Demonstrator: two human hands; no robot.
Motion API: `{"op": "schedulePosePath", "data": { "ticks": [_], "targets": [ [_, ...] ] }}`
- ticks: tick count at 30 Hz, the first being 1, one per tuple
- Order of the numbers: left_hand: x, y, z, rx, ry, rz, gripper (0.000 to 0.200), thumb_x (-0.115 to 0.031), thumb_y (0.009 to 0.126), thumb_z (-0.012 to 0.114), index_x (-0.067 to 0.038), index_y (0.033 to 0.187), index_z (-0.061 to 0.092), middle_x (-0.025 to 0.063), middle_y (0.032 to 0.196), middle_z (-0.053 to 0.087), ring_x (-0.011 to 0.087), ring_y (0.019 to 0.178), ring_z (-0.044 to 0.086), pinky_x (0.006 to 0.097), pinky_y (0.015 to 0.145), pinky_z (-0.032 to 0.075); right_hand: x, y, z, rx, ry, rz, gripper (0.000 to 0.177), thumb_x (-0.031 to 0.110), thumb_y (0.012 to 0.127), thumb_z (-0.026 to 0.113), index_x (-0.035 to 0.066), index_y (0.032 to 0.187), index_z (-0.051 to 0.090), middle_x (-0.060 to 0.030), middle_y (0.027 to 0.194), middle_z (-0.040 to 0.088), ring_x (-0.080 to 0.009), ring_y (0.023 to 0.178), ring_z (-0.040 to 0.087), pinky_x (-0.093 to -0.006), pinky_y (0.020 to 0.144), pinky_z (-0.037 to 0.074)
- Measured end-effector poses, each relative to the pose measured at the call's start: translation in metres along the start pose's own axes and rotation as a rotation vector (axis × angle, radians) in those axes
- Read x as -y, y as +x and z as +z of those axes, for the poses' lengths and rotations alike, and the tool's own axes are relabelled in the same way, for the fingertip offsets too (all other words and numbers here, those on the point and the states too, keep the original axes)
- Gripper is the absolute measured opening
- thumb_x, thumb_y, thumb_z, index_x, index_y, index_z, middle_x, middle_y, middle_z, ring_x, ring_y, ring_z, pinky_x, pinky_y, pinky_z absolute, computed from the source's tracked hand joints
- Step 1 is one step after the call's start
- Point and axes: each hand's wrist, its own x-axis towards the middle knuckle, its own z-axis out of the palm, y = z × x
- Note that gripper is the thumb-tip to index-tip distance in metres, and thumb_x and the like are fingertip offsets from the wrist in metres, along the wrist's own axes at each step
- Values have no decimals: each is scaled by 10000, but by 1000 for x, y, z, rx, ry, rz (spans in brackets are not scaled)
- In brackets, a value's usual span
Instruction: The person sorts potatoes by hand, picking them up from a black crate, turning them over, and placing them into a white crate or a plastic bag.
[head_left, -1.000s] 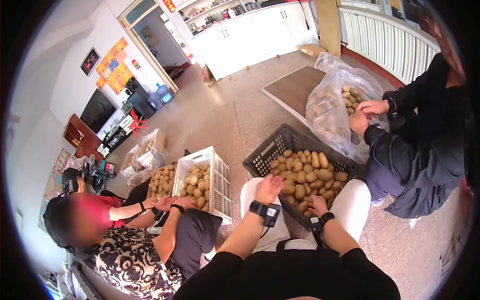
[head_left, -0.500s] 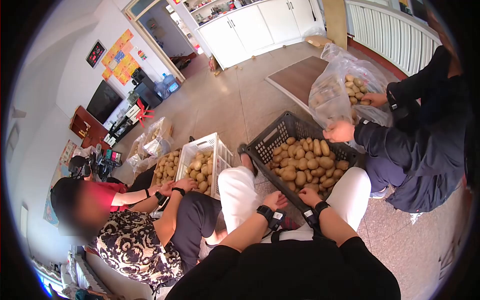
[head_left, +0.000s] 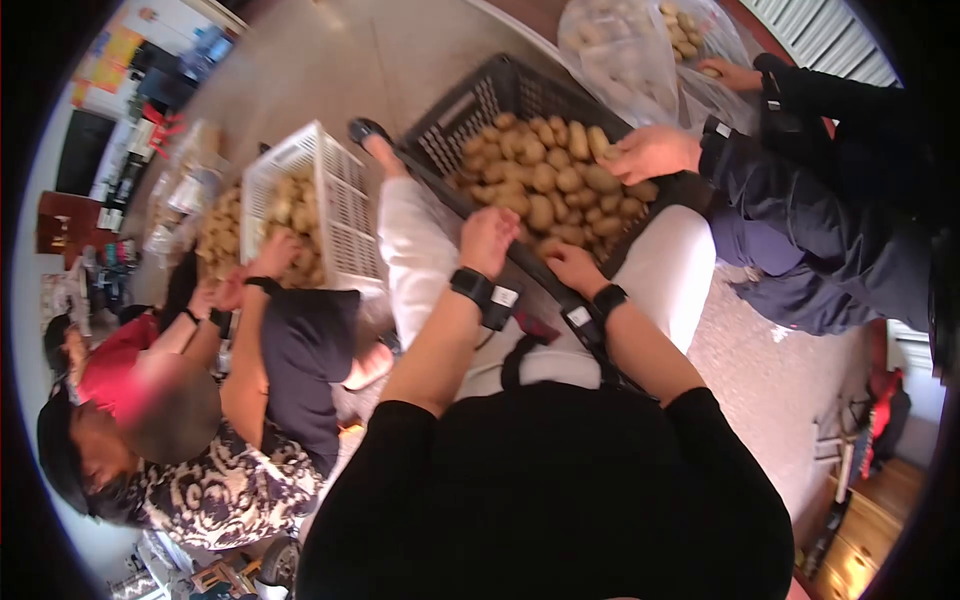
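A black plastic crate [head_left: 455, 112] full of potatoes [head_left: 545, 178] stands between my knees. My left hand [head_left: 488, 242] is at its near rim, fingers curled inward beside the nearest potatoes; whether something is in them is not visible. Just to the right, my right hand [head_left: 574, 268] reaches over the near edge against the potatoes, its fingertips blurred and partly hidden. Another person's hand [head_left: 655, 155] hangs over the crate's right side, at the potatoes. That person's other hand [head_left: 730, 75] is in a clear plastic bag [head_left: 620, 60] with potatoes inside.
To the left stands a white slatted crate [head_left: 345, 190] of potatoes, where a person in a patterned top [head_left: 235, 495] works. Beyond it are more potatoes [head_left: 220, 225] and plastic bags [head_left: 175, 200]. My foot in a dark shoe [head_left: 372, 132] rests near the black crate's left corner.
My view has tilted down and turned, so the crates sit higher and further left. My left hand has moved up to the crate rim and curled. The neighbour's nearer hand now reaches over the crate.
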Motion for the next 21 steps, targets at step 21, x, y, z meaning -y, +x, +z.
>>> {"op": "schedulePosePath", "data": {
  "ticks": [21],
  "targets": [
    [-66, 83, 11, -1183, 781, -82, 518, -270, 713, 486, 121, 1029, 361, 240, 1042, 445, 341, 965, 461, 405, 815, 382, 24, 92, -23, -314, -20, 314, 360, 124, 664, 568, -37, 978, 495, -180, 920, 566, -268, 859, 550, -321, 762, 423]
  ]
}}
